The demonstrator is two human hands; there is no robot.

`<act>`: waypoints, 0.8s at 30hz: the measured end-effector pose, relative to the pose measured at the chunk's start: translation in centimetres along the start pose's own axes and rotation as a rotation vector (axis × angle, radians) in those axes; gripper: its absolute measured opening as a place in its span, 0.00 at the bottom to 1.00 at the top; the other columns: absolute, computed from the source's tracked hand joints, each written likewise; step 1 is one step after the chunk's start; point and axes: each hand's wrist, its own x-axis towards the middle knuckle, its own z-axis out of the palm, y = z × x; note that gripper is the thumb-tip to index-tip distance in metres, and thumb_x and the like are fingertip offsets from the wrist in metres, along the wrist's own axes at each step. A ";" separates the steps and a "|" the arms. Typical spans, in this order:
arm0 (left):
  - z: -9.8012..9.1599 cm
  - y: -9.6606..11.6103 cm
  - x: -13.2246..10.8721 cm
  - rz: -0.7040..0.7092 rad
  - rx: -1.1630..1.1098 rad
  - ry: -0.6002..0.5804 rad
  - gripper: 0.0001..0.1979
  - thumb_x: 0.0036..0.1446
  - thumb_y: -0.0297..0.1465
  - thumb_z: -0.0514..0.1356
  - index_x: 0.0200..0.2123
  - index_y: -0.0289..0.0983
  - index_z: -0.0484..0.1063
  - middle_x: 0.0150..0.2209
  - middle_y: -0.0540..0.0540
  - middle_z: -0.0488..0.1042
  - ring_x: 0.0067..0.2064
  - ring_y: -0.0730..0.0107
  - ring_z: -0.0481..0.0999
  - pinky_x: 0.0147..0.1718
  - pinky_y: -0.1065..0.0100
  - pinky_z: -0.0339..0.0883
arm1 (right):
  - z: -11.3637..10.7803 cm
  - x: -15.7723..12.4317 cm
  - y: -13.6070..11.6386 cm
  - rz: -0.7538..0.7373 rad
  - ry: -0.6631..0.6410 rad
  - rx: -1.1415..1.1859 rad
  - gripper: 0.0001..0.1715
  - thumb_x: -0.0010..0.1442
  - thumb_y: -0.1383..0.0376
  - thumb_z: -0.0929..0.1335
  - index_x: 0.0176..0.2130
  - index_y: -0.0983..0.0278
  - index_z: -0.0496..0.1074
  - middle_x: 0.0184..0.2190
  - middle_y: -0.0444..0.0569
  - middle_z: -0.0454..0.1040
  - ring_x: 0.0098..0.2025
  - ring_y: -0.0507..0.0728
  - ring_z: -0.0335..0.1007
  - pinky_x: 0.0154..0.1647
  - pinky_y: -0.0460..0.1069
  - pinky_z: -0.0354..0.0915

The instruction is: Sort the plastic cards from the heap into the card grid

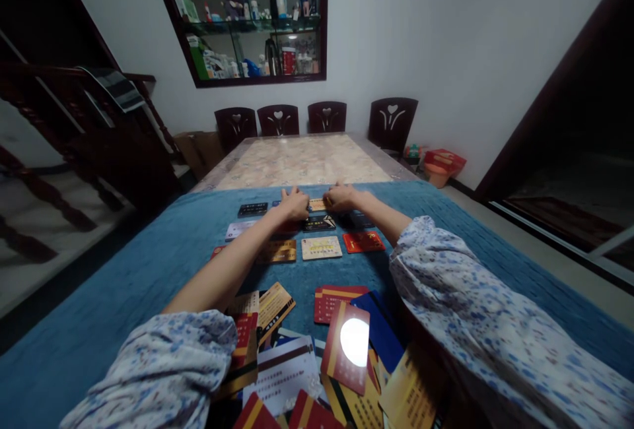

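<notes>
Both my arms reach far out over a blue cloth (pixel 123 284). My left hand (pixel 294 203) and my right hand (pixel 341 197) rest side by side with fingers curled, pressed on a yellow card (pixel 317 204) at the far end of a grid of cards. Rows of the grid lie nearer me: a dark card (pixel 319 222), a cream card (pixel 321 247), a red card (pixel 363 241), a brown-gold card (pixel 278 252). A loose heap of red, gold, blue and white cards (pixel 317 356) lies close to me between my sleeves.
Beyond the cloth a marbled table top (pixel 302 160) runs to several dark wooden chairs (pixel 327 116). A wall cabinet (pixel 252 20) holds bottles and a plush toy. A staircase (pixel 59 125) is at the left, a red basin (pixel 443 164) on the floor at the right.
</notes>
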 end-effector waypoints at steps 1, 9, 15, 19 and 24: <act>0.0 0.0 0.1 -0.002 0.005 -0.008 0.15 0.49 0.26 0.58 0.41 0.35 0.76 0.49 0.33 0.74 0.56 0.43 0.62 0.50 0.45 0.57 | 0.0 0.1 0.0 -0.003 -0.006 -0.008 0.21 0.60 0.60 0.64 0.50 0.62 0.76 0.52 0.62 0.73 0.57 0.71 0.62 0.51 0.62 0.63; -0.4 0.5 0.6 -0.015 0.044 -0.079 0.19 0.48 0.26 0.58 0.45 0.32 0.76 0.53 0.31 0.72 0.60 0.42 0.60 0.56 0.42 0.54 | 0.0 0.8 -0.4 0.005 -0.023 -0.042 0.19 0.57 0.62 0.65 0.46 0.63 0.78 0.51 0.59 0.74 0.57 0.69 0.64 0.51 0.59 0.64; -0.6 0.6 0.5 -0.014 0.073 -0.091 0.21 0.50 0.27 0.58 0.49 0.31 0.74 0.55 0.30 0.71 0.63 0.44 0.56 0.59 0.40 0.50 | 0.1 0.8 -0.4 0.005 -0.014 -0.059 0.20 0.57 0.61 0.65 0.46 0.63 0.78 0.50 0.60 0.75 0.55 0.69 0.65 0.50 0.59 0.64; -0.8 0.4 0.2 -0.005 0.104 -0.067 0.20 0.51 0.28 0.57 0.49 0.33 0.73 0.55 0.32 0.72 0.63 0.45 0.57 0.59 0.39 0.51 | 0.1 0.7 -0.2 -0.003 -0.009 -0.067 0.18 0.56 0.61 0.66 0.44 0.62 0.78 0.49 0.58 0.76 0.54 0.68 0.66 0.49 0.57 0.64; -1.0 0.1 -0.1 0.035 0.099 0.010 0.16 0.53 0.27 0.56 0.44 0.35 0.75 0.54 0.34 0.72 0.63 0.48 0.57 0.59 0.39 0.50 | -0.1 0.2 -0.3 -0.015 -0.004 -0.072 0.18 0.57 0.61 0.65 0.45 0.63 0.78 0.49 0.60 0.75 0.54 0.68 0.65 0.47 0.57 0.64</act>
